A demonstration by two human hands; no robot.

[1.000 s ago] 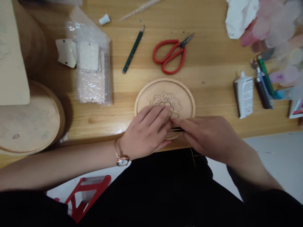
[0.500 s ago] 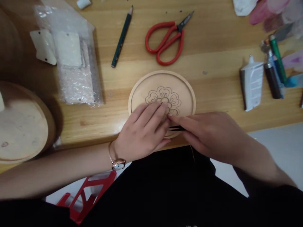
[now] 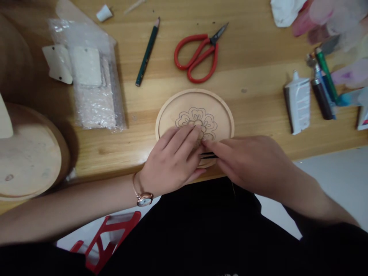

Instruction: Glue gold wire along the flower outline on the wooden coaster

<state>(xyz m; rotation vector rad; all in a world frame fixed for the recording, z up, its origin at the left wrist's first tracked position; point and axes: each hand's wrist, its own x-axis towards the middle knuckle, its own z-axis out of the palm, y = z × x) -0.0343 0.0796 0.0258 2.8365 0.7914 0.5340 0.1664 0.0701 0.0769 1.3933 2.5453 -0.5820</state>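
A round wooden plate [image 3: 224,111] with a raised rim lies near the table's front edge, a flower outline drawn in dark lines [image 3: 197,113] on it. My left hand [image 3: 172,159] rests across its lower left part, fingers stretched over the flower's centre and hiding some petals. Closed around a pair of black tweezers [image 3: 208,155], my right hand [image 3: 250,159] is at the plate's lower right. Its fingertips meet the left hand's fingers. The tweezers' two thin prongs point left, under the left hand. A fine strand [image 3: 233,189] hangs below my right hand.
Beyond the plate lie red-handled scissors [image 3: 197,57] and a dark green pencil [image 3: 147,51]. To the left are a plastic packet of pale tags [image 3: 94,88] and a round wooden piece [image 3: 31,153]. A white tube [image 3: 298,103] and several pens [image 3: 323,90] lie at right.
The view has shifted slightly, so the table items sit a little differently in the picture. Both hands keep nearly the same pose on the plate; the right hand has moved slightly left.
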